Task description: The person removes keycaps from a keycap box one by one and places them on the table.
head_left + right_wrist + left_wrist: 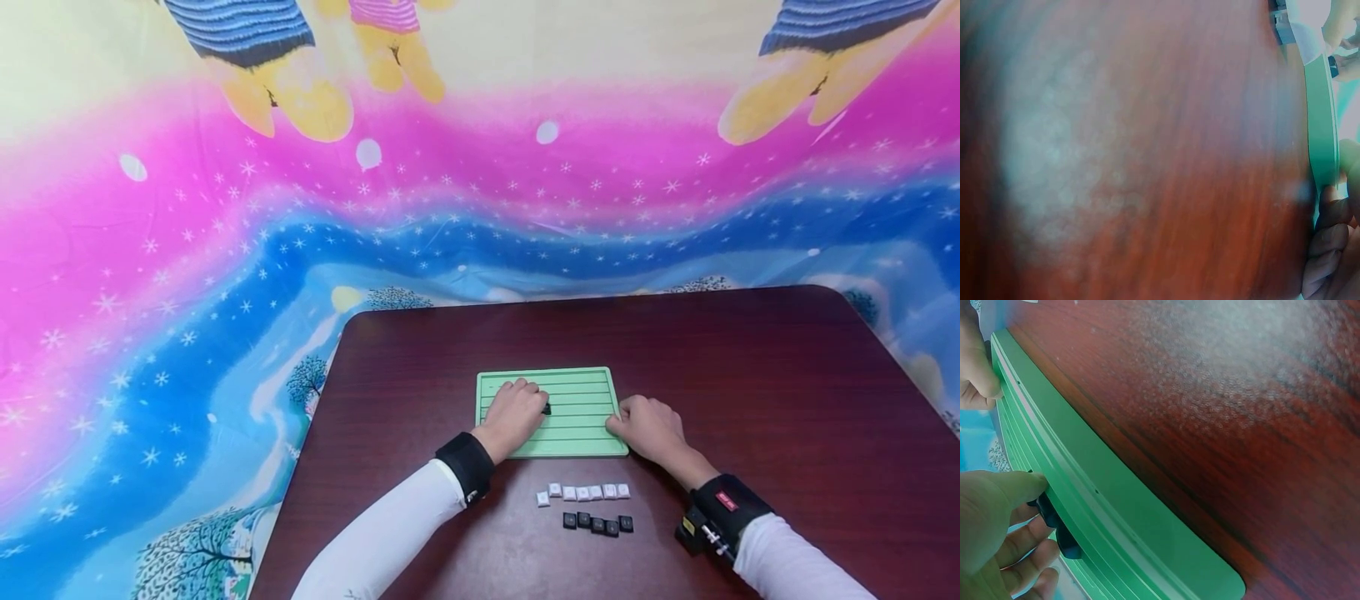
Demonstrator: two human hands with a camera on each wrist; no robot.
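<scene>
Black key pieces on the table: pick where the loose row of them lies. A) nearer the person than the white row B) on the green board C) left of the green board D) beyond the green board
A: the black pieces sit in a row on the table, nearer the person than the white pieces, off the green board.

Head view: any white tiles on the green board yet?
No: the white tiles sit in a row on the table, off the green board.
</scene>
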